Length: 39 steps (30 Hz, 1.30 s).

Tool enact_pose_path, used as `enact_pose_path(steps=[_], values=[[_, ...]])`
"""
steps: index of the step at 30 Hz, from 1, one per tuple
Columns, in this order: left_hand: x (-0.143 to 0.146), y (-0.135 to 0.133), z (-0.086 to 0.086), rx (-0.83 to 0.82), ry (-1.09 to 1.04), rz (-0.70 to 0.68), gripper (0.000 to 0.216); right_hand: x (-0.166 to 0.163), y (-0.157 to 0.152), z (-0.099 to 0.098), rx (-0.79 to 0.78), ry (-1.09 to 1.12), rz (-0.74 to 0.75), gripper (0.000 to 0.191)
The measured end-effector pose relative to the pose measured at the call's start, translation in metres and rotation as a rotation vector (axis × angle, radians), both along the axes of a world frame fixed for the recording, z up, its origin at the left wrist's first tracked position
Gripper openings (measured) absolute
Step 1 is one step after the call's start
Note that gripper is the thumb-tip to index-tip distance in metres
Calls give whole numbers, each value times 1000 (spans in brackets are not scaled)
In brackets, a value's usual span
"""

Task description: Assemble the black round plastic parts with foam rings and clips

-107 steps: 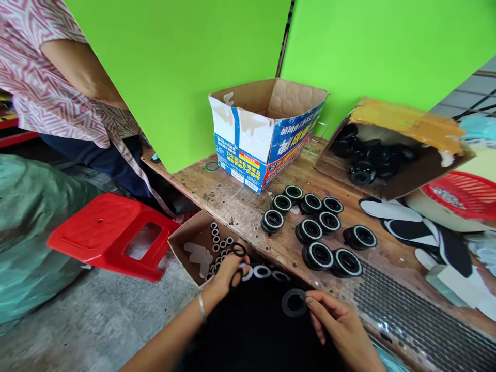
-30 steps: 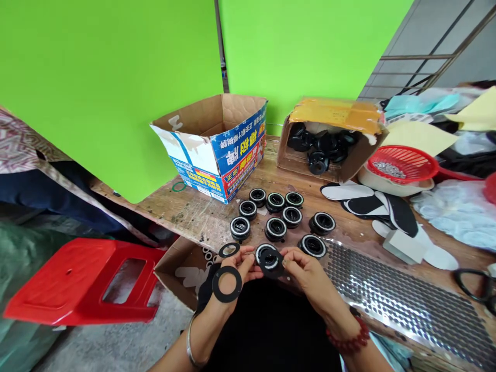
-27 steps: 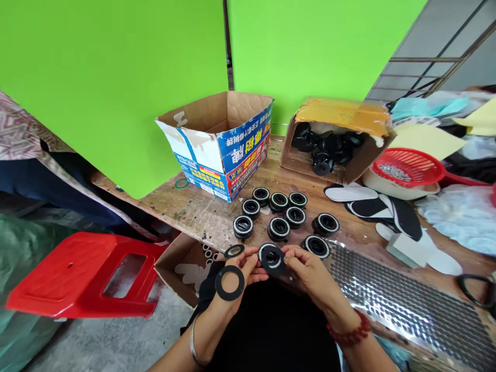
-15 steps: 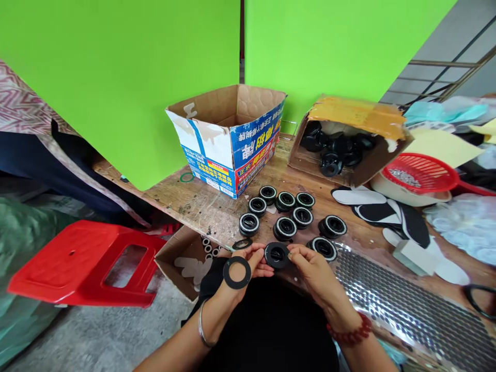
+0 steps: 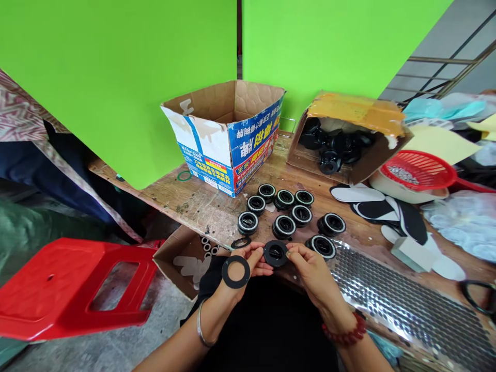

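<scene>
Between my two hands is a round black plastic part (image 5: 275, 253) with a flat black ring on its top face and a slotted centre. My left hand (image 5: 248, 263) grips its left rim with thumb and fingers. A loose flat black ring (image 5: 235, 283) rests over the back of that hand near the wrist, and another black ring (image 5: 241, 242) sits by its fingertips. My right hand (image 5: 306, 263) pinches the right rim. Just beyond, several round black parts with white rings (image 5: 284, 227) stand on the wooden table (image 5: 174, 194).
A printed cardboard box (image 5: 228, 139) stands behind the parts. To its right, a tipped carton (image 5: 349, 116) holds black parts. A dimpled plastic sheet (image 5: 403, 294), a red basket (image 5: 418, 170) and white and black cutouts (image 5: 411, 222) lie right. A red stool (image 5: 50, 289) and a lower carton (image 5: 174, 266) are left.
The view has shifted slightly, so the red stool shows lower and further left. Both hands keep the same hold on the black part, with hardly any movement.
</scene>
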<state>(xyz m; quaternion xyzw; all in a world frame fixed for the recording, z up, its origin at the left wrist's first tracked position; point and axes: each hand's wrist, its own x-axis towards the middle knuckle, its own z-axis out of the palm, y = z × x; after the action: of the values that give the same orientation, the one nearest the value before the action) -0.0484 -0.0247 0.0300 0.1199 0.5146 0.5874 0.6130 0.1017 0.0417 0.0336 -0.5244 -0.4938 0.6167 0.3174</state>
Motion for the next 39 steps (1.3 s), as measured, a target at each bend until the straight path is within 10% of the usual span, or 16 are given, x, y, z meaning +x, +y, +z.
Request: enact_pose_path(steps=[19, 30, 39], values=[[-2, 5, 5, -53, 79, -16, 52, -4, -7, -3, 142, -76, -38, 28], [0, 8, 4, -74, 176, -25, 46, -4, -10, 2, 503, -382, 50, 17], [4, 16, 1, -43, 297, -187, 59, -1, -1, 0, -70, -72, 178, 36]])
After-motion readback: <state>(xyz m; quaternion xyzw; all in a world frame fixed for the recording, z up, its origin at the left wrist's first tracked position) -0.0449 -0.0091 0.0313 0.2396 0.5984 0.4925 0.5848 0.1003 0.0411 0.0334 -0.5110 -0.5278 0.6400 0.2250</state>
